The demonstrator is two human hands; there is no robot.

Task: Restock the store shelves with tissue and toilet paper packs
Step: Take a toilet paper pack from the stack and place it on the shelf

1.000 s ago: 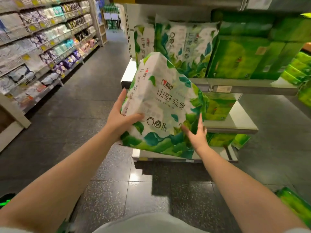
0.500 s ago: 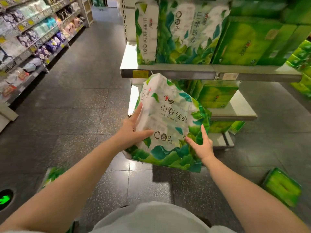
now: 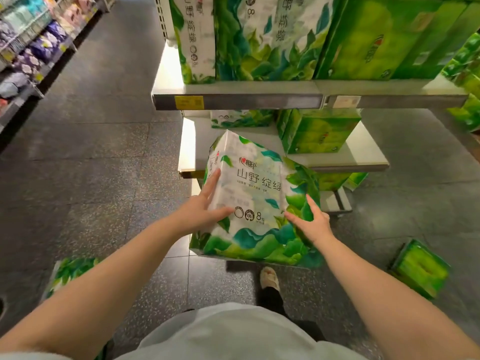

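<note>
While both hands carry it, held pack point(image 3: 259, 201): tilted in the air in front of the middle shelf point(image 3: 350, 154), clear of the floor point(image 3: 91, 152).
Print: large characters "山野 绽绿", a red heart logo above, a round "100%" seal and "8" lower down.
Wrapper: glossy white plastic film, green and teal leaf pattern, soft blocky shape.
Left hand point(image 3: 200, 209): fingers straight along the pack's left side, thumb across its front.
Right hand point(image 3: 311, 222): fingers spread, pressing the lower right corner.
Upper shelf point(image 3: 259, 101): grey metal edge with a yellow price tag point(image 3: 188, 102); matching leaf-print packs point(image 3: 259, 37) beside solid green packs point(image 3: 389, 37).
Floor: dark speckled tiles; a green pack point(image 3: 420, 268) at right, a leaf-print pack point(image 3: 70, 271) at left.
</note>
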